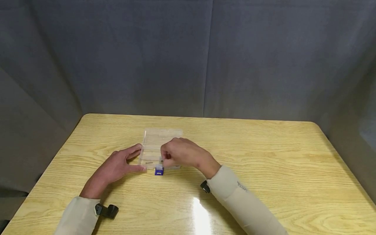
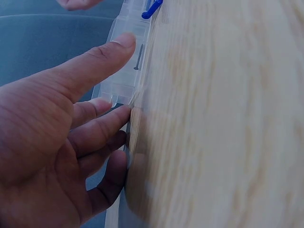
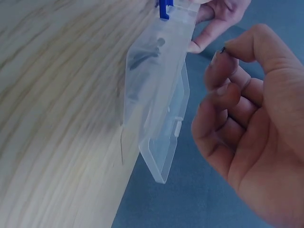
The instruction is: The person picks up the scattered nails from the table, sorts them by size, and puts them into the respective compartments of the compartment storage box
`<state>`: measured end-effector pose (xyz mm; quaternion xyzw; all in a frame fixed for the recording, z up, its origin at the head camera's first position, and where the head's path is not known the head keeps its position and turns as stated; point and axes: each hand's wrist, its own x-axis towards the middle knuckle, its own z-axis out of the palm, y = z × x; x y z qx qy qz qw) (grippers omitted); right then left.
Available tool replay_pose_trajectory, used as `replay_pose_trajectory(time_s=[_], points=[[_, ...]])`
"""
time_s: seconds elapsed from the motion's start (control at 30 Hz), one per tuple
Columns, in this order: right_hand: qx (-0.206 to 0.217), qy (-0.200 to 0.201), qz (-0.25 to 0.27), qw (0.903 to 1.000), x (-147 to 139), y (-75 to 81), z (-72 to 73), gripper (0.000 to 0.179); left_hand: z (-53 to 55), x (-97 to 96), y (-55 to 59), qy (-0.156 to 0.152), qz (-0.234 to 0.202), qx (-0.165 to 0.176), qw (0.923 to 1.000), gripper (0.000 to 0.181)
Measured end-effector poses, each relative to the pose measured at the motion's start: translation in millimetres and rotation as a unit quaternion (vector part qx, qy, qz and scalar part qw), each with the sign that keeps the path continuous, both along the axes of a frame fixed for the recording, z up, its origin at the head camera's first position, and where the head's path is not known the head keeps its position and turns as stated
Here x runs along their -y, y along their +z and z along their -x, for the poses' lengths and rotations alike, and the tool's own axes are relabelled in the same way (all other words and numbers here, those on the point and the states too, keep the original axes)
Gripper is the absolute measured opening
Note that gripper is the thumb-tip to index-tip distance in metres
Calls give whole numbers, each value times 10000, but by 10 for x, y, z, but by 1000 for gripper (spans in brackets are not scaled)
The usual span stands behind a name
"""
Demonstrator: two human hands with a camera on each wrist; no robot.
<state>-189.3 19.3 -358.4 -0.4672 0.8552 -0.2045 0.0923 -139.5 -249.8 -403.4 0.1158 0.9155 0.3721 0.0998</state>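
A clear plastic box [image 1: 151,143] lies open on the table with a blue latch [image 1: 159,171] at its front. My left hand [image 1: 117,166] holds the box's left front corner, thumb along the front and fingers at the side. A thin nail [image 2: 139,57] with a flat head lies in the compartment near that thumb. Over the box's right part is my right hand [image 1: 183,151], its thumb and index finger pinching a small dark metal piece [image 3: 223,50]. Most of that piece is hidden by the fingertips. Dark slender pieces [image 3: 145,58] show through the box's wall.
The box's clear lid [image 3: 161,164] hangs open on the far side. The wood-grain table [image 1: 264,169] extends to the right and front, with a dark grey curtain [image 1: 141,58] behind it. Black wrist cameras [image 1: 110,211] sit on both sleeves.
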Motion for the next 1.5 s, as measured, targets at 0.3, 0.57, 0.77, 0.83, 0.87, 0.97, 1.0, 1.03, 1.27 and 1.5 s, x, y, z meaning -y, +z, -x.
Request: replay_pose_trajectory(time_s=[0.3, 0.57, 0.77, 0.83, 0.87, 0.97, 1.0, 1.03, 1.27, 1.5], points=[[166, 109, 60, 9998, 165, -10, 31, 15, -4, 22, 0, -26, -51, 36, 10000, 96], [415, 124, 72, 9990, 266, -20, 99, 16, 2, 21, -14, 17, -17, 24, 10000, 97], [456, 63, 5, 9989, 338, -26, 143, 13, 3, 14, -14, 5, 8, 24, 10000, 97], [428, 32, -69, 9991, 363, -31, 155, 12, 3, 12, -12, 4, 19, 24, 10000, 96], [429, 14, -110, 9990, 374, -33, 162, 11, 2, 12, -11, 6, 28, 23, 10000, 96], [506, -18, -183, 9985, 401, -38, 181, 8, 3, 13, -10, 4, 30, 32, 10000, 96], [544, -24, -192, 9983, 406, -39, 186, 7, 2, 14, -10, 5, 32, 34, 10000, 96], [567, -27, -190, 9982, 412, -45, 193, 7, 3, 14, -9, 1, 30, 37, 10000, 96], [559, 1, -182, 9983, 421, -70, 216, 8, 5, 2, -12, -7, 51, -49, 10000, 96], [621, -24, -55, 9980, 358, -36, 210, 9, -9, 12, 3, 53, 68, -19, 10000, 97]])
